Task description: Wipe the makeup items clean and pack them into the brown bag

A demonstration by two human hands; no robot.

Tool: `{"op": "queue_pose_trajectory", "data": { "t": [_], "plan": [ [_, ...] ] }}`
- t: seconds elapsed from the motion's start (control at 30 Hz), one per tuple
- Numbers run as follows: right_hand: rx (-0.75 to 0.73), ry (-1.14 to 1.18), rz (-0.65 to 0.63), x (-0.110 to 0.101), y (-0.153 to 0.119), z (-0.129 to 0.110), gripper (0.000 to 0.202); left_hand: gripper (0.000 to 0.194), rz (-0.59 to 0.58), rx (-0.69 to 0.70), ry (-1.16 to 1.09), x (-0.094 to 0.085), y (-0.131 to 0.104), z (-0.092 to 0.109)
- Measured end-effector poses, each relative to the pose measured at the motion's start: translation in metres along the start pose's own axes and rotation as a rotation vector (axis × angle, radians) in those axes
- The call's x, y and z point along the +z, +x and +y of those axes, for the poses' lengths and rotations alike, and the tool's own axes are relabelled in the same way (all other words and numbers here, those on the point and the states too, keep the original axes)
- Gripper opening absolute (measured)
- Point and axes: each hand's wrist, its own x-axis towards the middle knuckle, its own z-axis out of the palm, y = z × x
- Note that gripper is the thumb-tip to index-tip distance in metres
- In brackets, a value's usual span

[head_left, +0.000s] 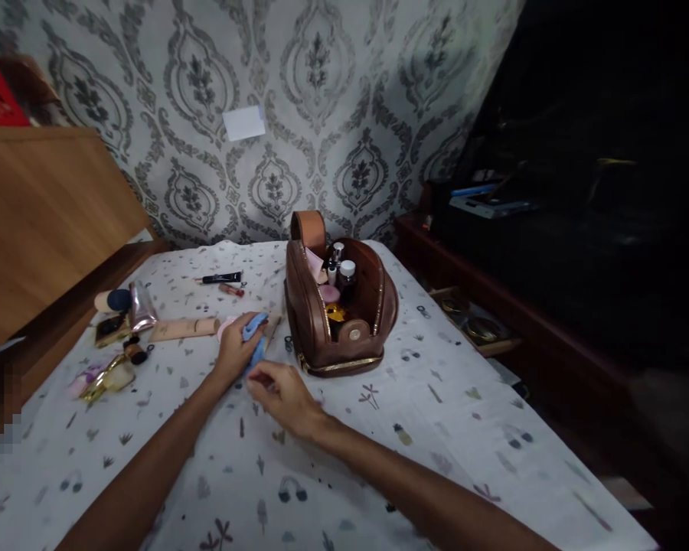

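My left hand (238, 344) is closed around a crumpled light-blue cloth (256, 327), which shows above and below the fingers. A pink round item (225, 327) and a beige item (272, 330) partly show beside that hand. Just right of it, my right hand (287, 394) has its fingers curled together at the cloth's lower end; what they pinch, if anything, is hidden. Beyond both hands stands a brown leather makeup bag (336, 356), unzipped at the top. Inside are a white-capped dark bottle (347, 275), a silver-topped bottle (338, 251) and a yellow item (336, 312).
On the patterned sheet (321, 490) at left lie a beige tube (184, 329), a silver-pink pouch (143, 306), a dark-capped bottle (113, 300) and a gold item (109, 379). Further back are a black tube (223, 278) and a small lipstick-like tube (231, 290). A wooden panel (51, 222) rises at left.
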Motion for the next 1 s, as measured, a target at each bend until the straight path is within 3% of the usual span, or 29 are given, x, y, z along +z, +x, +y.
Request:
{"op": "queue_pose_trajectory", "data": {
  "t": [0.13, 0.47, 0.67, 0.87, 1.0],
  "plan": [
    [0.135, 0.186, 0.008, 0.006, 0.004, 0.018, 0.008, 0.021, 0.01, 0.041, 0.001, -0.002, -0.001, 0.002],
    [0.055, 0.113, -0.038, 0.005, 0.001, 0.03, 0.019, 0.021, 0.008, 0.119, 0.047, -0.005, -0.003, -0.003],
    [0.068, 0.101, -0.002, 0.005, 0.0, 0.028, 0.026, 0.025, -0.029, 0.182, 0.015, -0.03, -0.019, -0.003],
    [0.079, 0.13, 0.039, 0.007, 0.0, 0.025, 0.024, 0.022, 0.252, 0.008, 0.012, -0.072, -0.033, -0.039],
    [0.107, 0.143, 0.04, 0.008, 0.006, 0.025, 0.022, 0.023, 0.315, -0.049, 0.044, -0.081, -0.034, -0.058]
  ]
}}
